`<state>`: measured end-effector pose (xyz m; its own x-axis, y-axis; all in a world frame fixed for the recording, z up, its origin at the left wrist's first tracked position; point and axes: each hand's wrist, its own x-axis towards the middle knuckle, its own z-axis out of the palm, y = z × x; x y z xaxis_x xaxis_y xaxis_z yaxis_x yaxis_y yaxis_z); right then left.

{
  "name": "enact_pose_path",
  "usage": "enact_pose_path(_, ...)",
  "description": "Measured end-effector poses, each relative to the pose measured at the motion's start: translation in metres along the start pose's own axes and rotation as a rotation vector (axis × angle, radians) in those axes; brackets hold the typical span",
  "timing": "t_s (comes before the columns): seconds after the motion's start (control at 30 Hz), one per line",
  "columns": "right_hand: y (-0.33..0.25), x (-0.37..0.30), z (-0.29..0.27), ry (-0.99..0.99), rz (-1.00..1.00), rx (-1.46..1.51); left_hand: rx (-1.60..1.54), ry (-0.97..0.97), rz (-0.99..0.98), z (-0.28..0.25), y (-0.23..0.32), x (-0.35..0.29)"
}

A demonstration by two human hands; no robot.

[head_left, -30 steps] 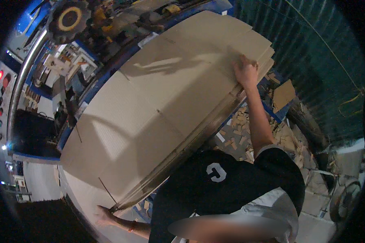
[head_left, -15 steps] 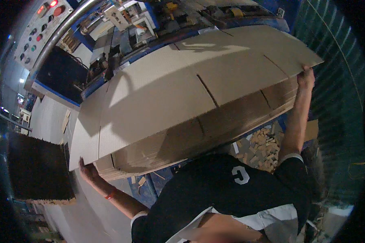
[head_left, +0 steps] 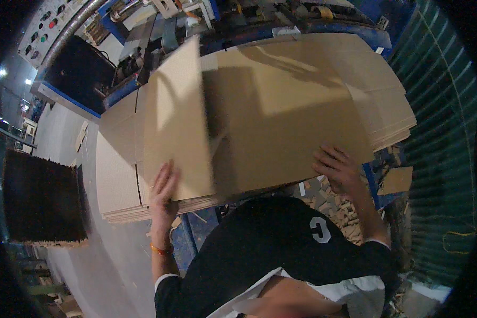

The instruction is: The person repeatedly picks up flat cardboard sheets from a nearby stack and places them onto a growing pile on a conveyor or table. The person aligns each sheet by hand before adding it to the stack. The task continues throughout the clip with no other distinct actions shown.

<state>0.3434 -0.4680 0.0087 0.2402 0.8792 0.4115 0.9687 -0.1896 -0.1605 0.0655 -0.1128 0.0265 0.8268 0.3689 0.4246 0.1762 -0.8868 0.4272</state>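
A corrugated cardboard sheet (head_left: 297,122) lies folded inward on top of a stack of flat cardboard sheets (head_left: 119,172). Its left panel (head_left: 175,122) stands tilted up and casts a dark shadow beside it. My left hand (head_left: 164,185) touches the near lower part of that panel, fingers stretched along its face and slightly blurred. On the right panel, close to its near edge, my right hand (head_left: 336,167) rests with spread fingers. The thumbs of both hands are hard to make out.
Behind the stack runs a blue machine with rollers (head_left: 169,34). A control panel (head_left: 50,26) is at upper left, and a dark stack of sheets (head_left: 42,196) on the left floor. Cardboard scraps (head_left: 350,222) lie below; a green corrugated wall (head_left: 445,132) stands at right.
Both hands have moved inward from the far ends of the top sheet. That sheet was spread flat; its ends are now folded inward, with the left panel raised, exposing the stack's ends.
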Motion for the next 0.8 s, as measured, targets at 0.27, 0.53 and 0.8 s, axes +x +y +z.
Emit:
enact_pose_path(0.27, 0.033, 0.034, 0.004, -0.014, -0.171, 0.063, 0.273, -0.302, 0.14, 0.003, 0.005, 0.034)
enact_pose_path(0.53, 0.124, 0.057, 0.014, 0.241, 0.501, 0.239, -0.559, -0.403, 0.057, -0.026, -0.046, 0.042)
enact_pose_path(0.8, 0.252, 0.109, 0.015, 0.154, 1.072, 0.837, 0.06, -0.145, -0.43, 0.014, -0.161, 0.107)
